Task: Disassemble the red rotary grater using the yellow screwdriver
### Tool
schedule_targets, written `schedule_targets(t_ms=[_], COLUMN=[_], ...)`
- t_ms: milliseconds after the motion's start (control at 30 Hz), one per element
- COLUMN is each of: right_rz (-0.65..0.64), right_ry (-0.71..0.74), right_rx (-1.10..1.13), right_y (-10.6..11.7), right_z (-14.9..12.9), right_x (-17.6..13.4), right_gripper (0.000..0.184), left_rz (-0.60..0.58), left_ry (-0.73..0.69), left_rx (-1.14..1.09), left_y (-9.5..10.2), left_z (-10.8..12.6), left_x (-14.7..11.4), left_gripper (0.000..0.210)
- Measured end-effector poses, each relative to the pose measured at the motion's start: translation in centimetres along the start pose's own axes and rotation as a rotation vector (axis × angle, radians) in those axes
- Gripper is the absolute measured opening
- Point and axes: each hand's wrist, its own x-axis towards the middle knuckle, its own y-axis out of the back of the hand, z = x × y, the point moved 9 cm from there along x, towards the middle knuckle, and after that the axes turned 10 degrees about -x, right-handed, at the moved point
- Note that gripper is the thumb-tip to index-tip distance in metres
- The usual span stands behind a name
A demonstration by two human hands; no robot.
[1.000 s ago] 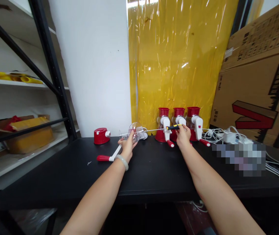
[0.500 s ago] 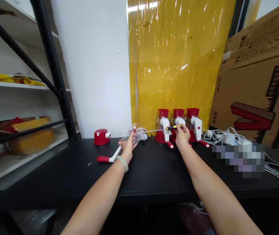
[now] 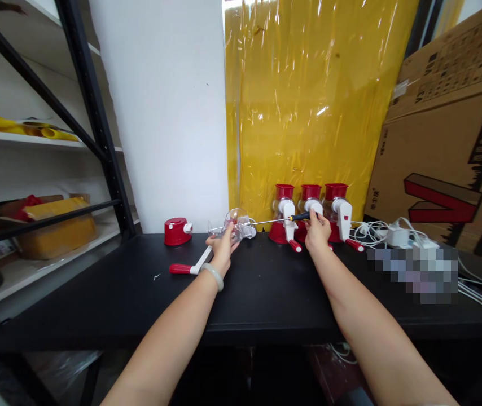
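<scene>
My left hand (image 3: pixel 222 248) is closed around a clear plastic housing (image 3: pixel 237 216), the transparent body of a rotary grater, just above the black table. In my right hand (image 3: pixel 318 232) is a screwdriver (image 3: pixel 301 216) with a black and yellow handle, gripped near the handle's end. Its thin metal shaft points left and meets the housing's right side; the exact contact of the tip cannot be made out. Beside my left wrist lies a white crank with a red handle (image 3: pixel 182 269). A red grater base (image 3: pixel 176 232) stands to the left, with a white knob on its side.
Three assembled red-and-white rotary graters (image 3: pixel 284 211) stand in a row behind my right hand. White cables and adapters (image 3: pixel 398 234) lie at the right, before a large cardboard box (image 3: pixel 439 146). Small screws or bits (image 3: pixel 157 277) rest on the table (image 3: pixel 262 299). Shelving (image 3: pixel 109 169) borders the left.
The view has shifted slightly. My right fingers sit a little differently on the screwdriver handle, while my left hand keeps its hold on the clear housing.
</scene>
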Motion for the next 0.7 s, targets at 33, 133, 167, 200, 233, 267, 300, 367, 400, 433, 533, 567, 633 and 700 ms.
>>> schedule_targets(t_ms=[33,133,167,200,233,267,300,367,400,433,533,567,633,700], right_rz=[0.010,0.008,-0.004,-0.017,-0.027,-0.031,-0.030,-0.024,-0.022,-0.022,-0.030,-0.031,-0.036,-0.046], right_ry=[0.027,0.050,0.042,0.030,0.018,0.004,-0.013,-0.063,-0.091,-0.115,-0.135,-0.130,-0.117,-0.100], right_rx=[-0.005,0.001,0.020,0.044,0.067,0.083,0.086,0.058,0.037,0.015,-0.030,-0.034,-0.026,-0.016], right_y=[0.1,-0.1,-0.3,-0.4,-0.6,-0.6,-0.6,-0.6,-0.5,-0.5,-0.5,-0.5,-0.6,-0.8], right_z=[-0.2,-0.5,-0.5,-0.4,-0.4,-0.3,-0.2,0.1,0.3,0.4,0.4,0.3,0.0,-0.3], right_x=[-0.1,-0.3,-0.3,-0.4,-0.4,-0.4,-0.4,-0.3,-0.3,-0.3,-0.4,-0.5,-0.7,-1.0], right_gripper=[0.056,0.060,0.060,0.058,0.056,0.053,0.050,0.045,0.043,0.041,0.037,0.037,0.041,0.046], left_rz=[-0.017,-0.043,-0.048,-0.052,-0.053,-0.053,-0.052,-0.049,-0.049,-0.051,-0.056,-0.056,-0.052,-0.061], left_ry=[-0.028,-0.063,-0.063,-0.063,-0.063,-0.065,-0.066,-0.064,-0.064,-0.064,-0.065,-0.066,-0.067,-0.064], left_rx=[0.038,0.087,0.085,0.083,0.081,0.080,0.082,0.091,0.096,0.100,0.099,0.100,0.108,0.107], left_y=[-0.1,-0.3,-0.4,-0.4,-0.4,-0.4,-0.4,-0.4,-0.4,-0.5,-0.5,-0.5,-0.4,-0.4], left_z=[0.2,0.5,0.4,0.5,0.5,0.5,0.5,0.6,0.6,0.6,0.6,0.6,0.5,0.3], left_x=[0.0,0.1,0.2,0.2,0.1,0.1,0.0,-0.1,-0.1,-0.2,-0.2,-0.2,0.0,0.1], left_gripper=[0.070,0.067,0.068,0.068,0.069,0.069,0.070,0.071,0.071,0.070,0.069,0.069,0.069,0.070])
